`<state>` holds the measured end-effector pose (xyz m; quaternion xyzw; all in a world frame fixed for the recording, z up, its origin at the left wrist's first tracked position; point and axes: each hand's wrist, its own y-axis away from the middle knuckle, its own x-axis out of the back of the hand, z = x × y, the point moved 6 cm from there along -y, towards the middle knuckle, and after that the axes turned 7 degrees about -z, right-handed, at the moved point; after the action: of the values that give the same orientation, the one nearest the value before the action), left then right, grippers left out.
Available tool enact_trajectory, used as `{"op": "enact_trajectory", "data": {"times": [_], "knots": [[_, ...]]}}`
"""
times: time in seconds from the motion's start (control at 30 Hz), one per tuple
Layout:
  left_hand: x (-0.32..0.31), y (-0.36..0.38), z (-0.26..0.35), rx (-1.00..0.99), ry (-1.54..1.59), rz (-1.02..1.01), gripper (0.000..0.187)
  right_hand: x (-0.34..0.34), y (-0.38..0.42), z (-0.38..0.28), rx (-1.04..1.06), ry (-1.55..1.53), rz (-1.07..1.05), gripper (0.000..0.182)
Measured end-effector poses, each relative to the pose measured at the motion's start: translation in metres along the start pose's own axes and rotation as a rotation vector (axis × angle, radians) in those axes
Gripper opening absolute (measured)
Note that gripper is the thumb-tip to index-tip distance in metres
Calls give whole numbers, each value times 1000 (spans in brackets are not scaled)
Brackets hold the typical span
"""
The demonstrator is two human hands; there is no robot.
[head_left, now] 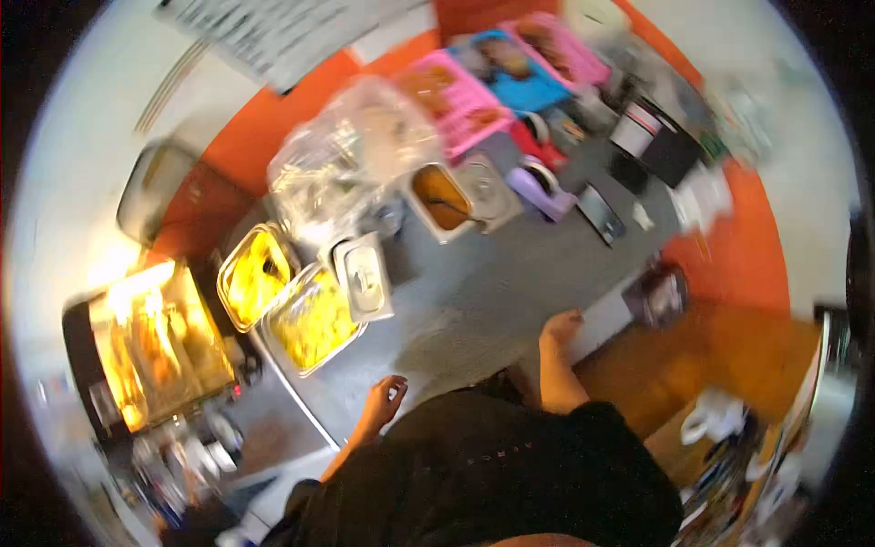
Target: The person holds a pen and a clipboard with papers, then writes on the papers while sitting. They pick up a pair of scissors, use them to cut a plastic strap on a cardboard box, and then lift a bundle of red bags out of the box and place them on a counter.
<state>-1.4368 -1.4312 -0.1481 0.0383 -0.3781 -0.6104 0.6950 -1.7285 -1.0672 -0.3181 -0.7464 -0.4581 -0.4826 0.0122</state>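
My left hand (388, 397) hovers by the near edge of the grey table (456, 319), its fingers loosely curled with a gap between them and nothing visible inside. My right hand (561, 326) is near the table's right edge, beside a pale flat strip (602, 324); blur hides how its fingers are set. Ahead of the left hand stand a metal tray of yellow food (314, 324) and a second yellow-filled metal pan (255, 278). A metal lid (366, 278) rests over the tray's corner. Farther back is a metal pan of orange-brown sauce (444, 205) with a utensil in it.
Clear plastic bags (337, 155) are heaped at the back, near a pink basket (456, 100) and a blue basket (519, 77). A purple tape dispenser (541, 187) and a phone (602, 215) lie to the right. A lit food warmer (159, 346) stands at left.
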Motion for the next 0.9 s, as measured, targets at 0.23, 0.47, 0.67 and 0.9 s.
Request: {"op": "enact_trajectory", "data": {"times": [0.23, 0.47, 0.67, 0.9], "knots": [[-25, 35, -30, 115, 85, 9, 25, 12, 23, -31, -169, -10, -50, 58], [-21, 118, -79, 155, 159, 334, 32, -18, 27, -65, 235, 140, -26, 47], [-71, 291, -194, 362, 331, 691, 36, -89, 155, -92, 1371, 202, -395, 41], [-151, 494, -322, 512, 556, 991, 34, -101, 520, 12, 1800, 150, -1182, 23]]}}
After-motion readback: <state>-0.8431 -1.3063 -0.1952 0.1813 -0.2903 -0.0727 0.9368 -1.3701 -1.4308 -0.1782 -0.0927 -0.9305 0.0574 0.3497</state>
